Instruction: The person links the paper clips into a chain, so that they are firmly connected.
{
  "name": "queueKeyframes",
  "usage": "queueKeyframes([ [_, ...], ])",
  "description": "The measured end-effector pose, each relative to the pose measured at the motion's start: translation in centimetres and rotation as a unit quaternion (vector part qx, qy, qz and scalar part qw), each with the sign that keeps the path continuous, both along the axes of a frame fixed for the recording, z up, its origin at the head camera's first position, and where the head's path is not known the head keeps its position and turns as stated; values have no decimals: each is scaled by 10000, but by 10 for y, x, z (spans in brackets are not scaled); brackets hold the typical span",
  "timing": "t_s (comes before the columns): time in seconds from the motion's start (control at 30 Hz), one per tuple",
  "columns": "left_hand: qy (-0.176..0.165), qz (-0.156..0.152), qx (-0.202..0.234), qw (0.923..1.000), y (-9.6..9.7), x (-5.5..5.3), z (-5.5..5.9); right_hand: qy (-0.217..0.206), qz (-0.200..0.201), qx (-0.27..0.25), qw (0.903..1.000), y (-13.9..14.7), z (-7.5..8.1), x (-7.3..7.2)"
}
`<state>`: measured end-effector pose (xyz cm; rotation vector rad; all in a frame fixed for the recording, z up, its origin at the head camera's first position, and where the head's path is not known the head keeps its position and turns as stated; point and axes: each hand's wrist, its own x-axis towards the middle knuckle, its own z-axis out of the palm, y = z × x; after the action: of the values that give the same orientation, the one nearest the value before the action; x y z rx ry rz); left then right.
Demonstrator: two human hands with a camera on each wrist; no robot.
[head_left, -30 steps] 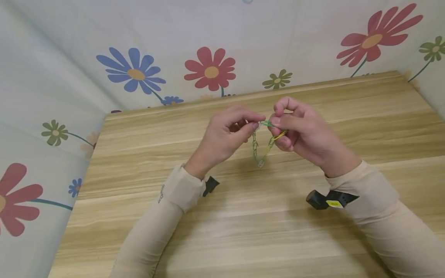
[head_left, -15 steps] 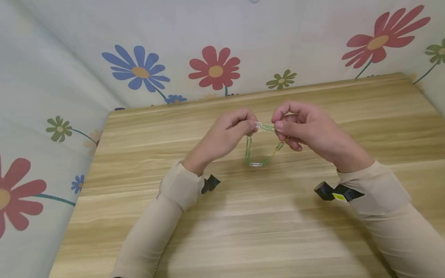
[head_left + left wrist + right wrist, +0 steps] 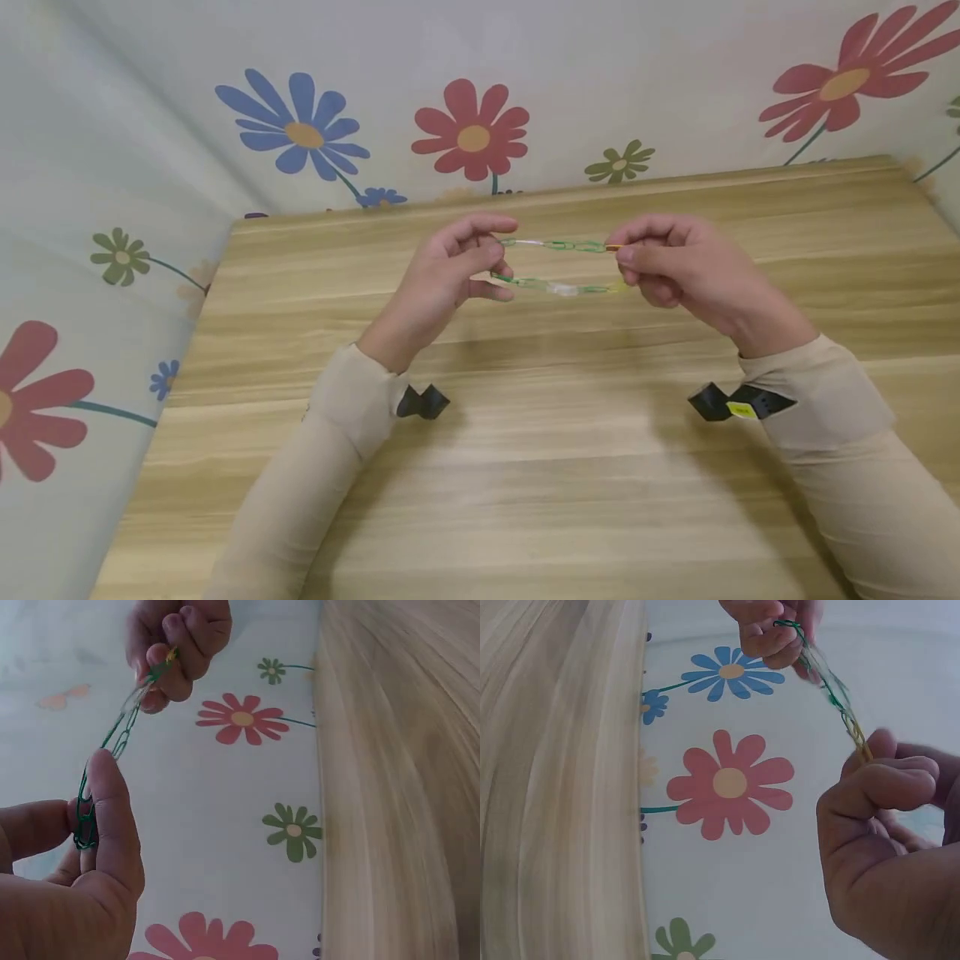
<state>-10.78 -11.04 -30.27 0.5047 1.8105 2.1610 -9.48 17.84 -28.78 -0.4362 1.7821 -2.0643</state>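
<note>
A loop of linked paper clips point(image 3: 573, 246), green, white and yellow, is stretched sideways between the two hands above the table. Its upper and lower strands run nearly parallel in the head view. My left hand point(image 3: 457, 271) holds the left end, where green clips point(image 3: 85, 831) lie against the fingers in the left wrist view. At the other end, my right hand point(image 3: 693, 267) pinches the loop between thumb and fingers. A yellow clip point(image 3: 861, 742) comes out of that grip in the right wrist view. The clips' ends inside the fingers are hidden.
The wooden table point(image 3: 525, 483) spreads beneath both hands. A pale wall covering point(image 3: 585, 67) printed with large flowers rises behind and to the left of it. Black wrist cameras point(image 3: 423, 402) sit on the beige sleeves.
The hands have moved apart, the left one going left. The loop hung slack below them and is now drawn out into two long strands. The left fingers are more spread.
</note>
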Motion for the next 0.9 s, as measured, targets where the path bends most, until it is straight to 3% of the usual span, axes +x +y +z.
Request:
queueKeyframes([
  [0.17,105,380,-34,9992,-11,-2,-9,-5,-392,-541,9978,-4,-4,-6],
  [0.3,91,627,-68,9980,-15,-6,-13,118,-767,-450,9960,-16,-9,-10],
  [0.43,103,589,-273,9978,-18,-10,-14,255,-1271,-137,9915,-27,-15,-12],
  [0.57,225,513,-838,9949,-20,-12,-12,309,-1595,80,9867,-30,-19,-14],
  [0.7,265,538,-1632,9848,-22,-18,-13,73,-1509,336,9880,-28,-25,-21],
  [0.8,120,398,-2258,9733,-24,-23,-17,-20,-1396,1042,9847,-25,-31,-28],
  [0.9,-15,135,-2929,9560,-27,-30,-23,0,-1140,1927,9746,-23,-39,-35],
])
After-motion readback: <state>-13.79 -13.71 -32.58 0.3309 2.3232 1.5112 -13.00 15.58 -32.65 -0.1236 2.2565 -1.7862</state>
